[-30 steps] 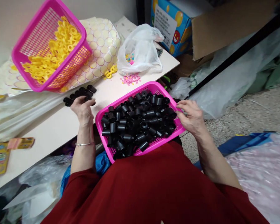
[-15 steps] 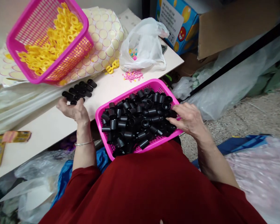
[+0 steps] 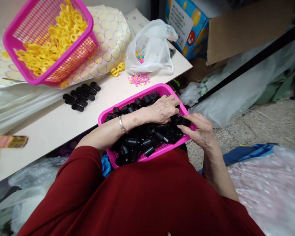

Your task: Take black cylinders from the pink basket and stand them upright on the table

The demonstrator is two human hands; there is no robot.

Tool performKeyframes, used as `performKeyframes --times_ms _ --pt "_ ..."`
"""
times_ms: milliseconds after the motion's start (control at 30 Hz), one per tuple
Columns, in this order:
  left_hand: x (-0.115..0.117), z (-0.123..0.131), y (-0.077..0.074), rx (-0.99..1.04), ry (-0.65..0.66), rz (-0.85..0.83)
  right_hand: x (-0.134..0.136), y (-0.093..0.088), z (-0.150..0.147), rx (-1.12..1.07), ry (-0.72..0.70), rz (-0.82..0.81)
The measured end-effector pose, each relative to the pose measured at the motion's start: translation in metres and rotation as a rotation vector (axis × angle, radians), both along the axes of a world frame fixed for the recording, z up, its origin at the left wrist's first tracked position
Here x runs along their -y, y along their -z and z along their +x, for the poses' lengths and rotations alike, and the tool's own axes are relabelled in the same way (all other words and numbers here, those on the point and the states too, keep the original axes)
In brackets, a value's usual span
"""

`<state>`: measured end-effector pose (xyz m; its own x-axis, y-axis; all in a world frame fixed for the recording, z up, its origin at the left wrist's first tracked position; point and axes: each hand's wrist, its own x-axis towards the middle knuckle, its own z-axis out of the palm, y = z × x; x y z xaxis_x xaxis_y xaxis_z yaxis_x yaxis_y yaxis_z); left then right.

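A pink basket (image 3: 147, 157) full of black plastic tubes (image 3: 142, 142) rests on my lap, against the table edge. My left hand (image 3: 163, 109) reaches across the basket and lies palm down on the tubes at its far right, fingers curled into the pile. My right hand (image 3: 199, 129) is at the basket's right rim, fingers closed on a black tube (image 3: 183, 122). A small row of black tubes (image 3: 81, 95) lies on the white table (image 3: 64, 121).
A second pink basket (image 3: 49, 68) holding yellow rings is propped on sheets at the back left. A white plastic bag (image 3: 149, 49) and small pink beads (image 3: 139, 79) lie behind the lap basket. Cardboard boxes and plastic bags crowd the floor to the right.
My left hand left the row of tubes on the table and swung right into the lap basket. My right hand stayed at the basket's right rim, closing on a tube.
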<state>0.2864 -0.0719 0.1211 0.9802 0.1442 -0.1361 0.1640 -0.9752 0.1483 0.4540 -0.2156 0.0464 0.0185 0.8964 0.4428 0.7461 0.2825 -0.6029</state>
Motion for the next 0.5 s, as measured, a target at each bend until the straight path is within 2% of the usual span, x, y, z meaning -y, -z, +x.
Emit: performKeyframes --times_ms 133,300,500 --pt "0.0 0.001 0.009 -0.029 0.019 0.023 0.007 -0.002 -0.001 -0.251 0.082 0.006" --pt "-0.001 -0.003 0.01 -0.004 0.047 0.033 0.004 0.009 -0.004 -0.54 0.197 0.054" --pt "0.004 0.006 0.006 -0.027 0.056 0.029 0.004 0.015 -0.006 -0.633 0.282 0.009"
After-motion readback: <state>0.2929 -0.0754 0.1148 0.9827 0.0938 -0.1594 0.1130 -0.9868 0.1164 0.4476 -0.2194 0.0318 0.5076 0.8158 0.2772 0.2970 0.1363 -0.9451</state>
